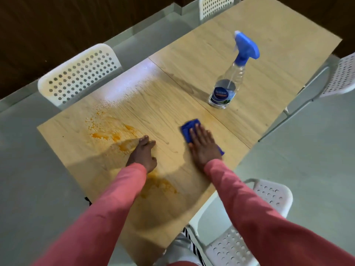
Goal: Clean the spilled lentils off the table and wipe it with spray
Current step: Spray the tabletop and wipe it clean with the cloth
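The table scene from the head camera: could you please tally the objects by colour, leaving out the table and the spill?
White: 4, chairs
Blue: 1, cloth under the right hand
Clear with a blue trigger: 1, spray bottle
Total: 6

Premises appear to be a dining area, home or canteen not determinable: long wood-grain table [192, 96] made of butted sections, white perforated plastic chairs [80, 73] along its edges, pale grey smooth floor [307, 141], dark wood-panelled wall [48, 25] behind
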